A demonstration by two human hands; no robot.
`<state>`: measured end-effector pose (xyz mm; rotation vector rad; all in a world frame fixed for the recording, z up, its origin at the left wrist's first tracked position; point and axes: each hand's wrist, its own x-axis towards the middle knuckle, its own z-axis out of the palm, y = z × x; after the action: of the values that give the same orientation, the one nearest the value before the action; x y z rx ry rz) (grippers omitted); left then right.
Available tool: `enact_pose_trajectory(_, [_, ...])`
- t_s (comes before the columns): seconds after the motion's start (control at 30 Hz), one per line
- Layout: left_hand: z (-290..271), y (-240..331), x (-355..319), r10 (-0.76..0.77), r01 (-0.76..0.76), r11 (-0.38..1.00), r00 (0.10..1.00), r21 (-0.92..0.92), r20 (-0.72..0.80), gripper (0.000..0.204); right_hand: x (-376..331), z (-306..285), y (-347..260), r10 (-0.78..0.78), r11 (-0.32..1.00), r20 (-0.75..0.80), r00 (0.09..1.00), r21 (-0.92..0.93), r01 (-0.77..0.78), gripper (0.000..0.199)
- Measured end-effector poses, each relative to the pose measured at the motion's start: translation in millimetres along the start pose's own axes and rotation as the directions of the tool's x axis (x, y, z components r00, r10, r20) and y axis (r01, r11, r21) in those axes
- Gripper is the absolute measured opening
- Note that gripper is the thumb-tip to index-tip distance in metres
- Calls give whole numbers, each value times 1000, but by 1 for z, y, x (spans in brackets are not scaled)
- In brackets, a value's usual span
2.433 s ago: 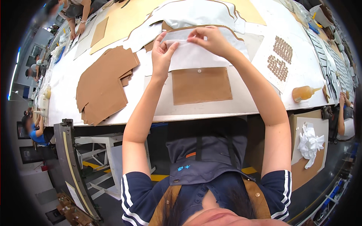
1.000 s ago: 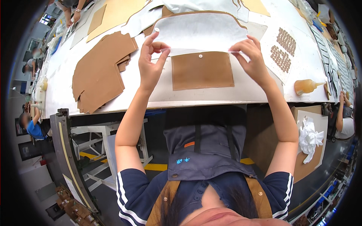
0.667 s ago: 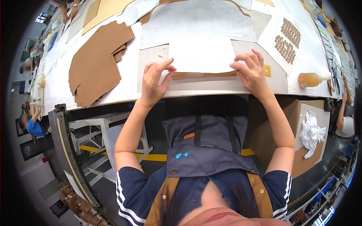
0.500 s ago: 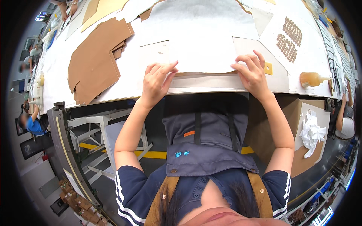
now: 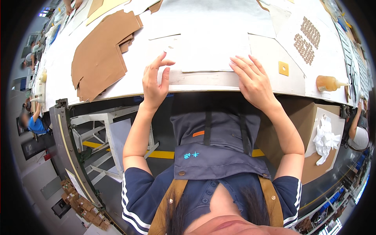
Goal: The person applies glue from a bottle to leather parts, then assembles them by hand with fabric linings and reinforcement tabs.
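A large white sheet (image 5: 215, 45) lies before me, its narrower flap reaching toward the table's near edge. My right hand (image 5: 253, 80) has its fingers stretched out flat, the tips touching the flap's right near corner. Just left of the flap, my left hand (image 5: 156, 84) is held apart from it, thumb and fingers spread with nothing between them. Beneath the flap is a pale board (image 5: 211, 79), which shows along the near edge. Whatever else the white sheet covers is hidden.
Brown cut pieces (image 5: 100, 53) lie stacked at the left. On the right are a yellow square with a hole (image 5: 283, 68), an amber squeeze bottle (image 5: 327, 83) and rows of small brown bits (image 5: 310, 33). A cardboard box (image 5: 309, 164) with crumpled white paper (image 5: 325, 139) stands below.
My left hand has let go of the flap's near left corner and moved slightly left. My right hand has gone from pinching the right corner to lying flat. The flap's near edge has dropped down.
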<state>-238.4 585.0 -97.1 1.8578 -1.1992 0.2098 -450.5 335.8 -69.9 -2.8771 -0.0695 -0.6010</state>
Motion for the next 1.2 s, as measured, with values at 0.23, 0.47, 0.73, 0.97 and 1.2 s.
enact_pose_trajectory(0.23, [8, 5, -6, 114, -114, 992, 993, 44, 14, 47, -9, 9, -12, 78, 997, 93, 993, -13, -77, 64])
enact_pose_trajectory(0.47, [14, 7, -6, 85, -86, 996, 995, 21, 55, 45, -11, 18, -17, 174, 983, 116, 978, -74, -167, 79])
enact_pose_trajectory(0.73, [17, 9, -7, 54, -55, 998, 996, 22, 64, 46, -16, 18, -18, 204, 978, 126, 971, -64, -198, 82])
enact_pose_trajectory(0.97, [34, 40, 2, 86, -83, 996, 966, -23, 242, 64, -16, 20, -22, 218, 975, 104, 970, -77, -211, 83])
enact_pose_trajectory(1.2, [36, 55, 0, 111, -221, 962, 857, 162, 504, 87, -21, 19, -24, 243, 968, 82, 967, -82, -236, 83])
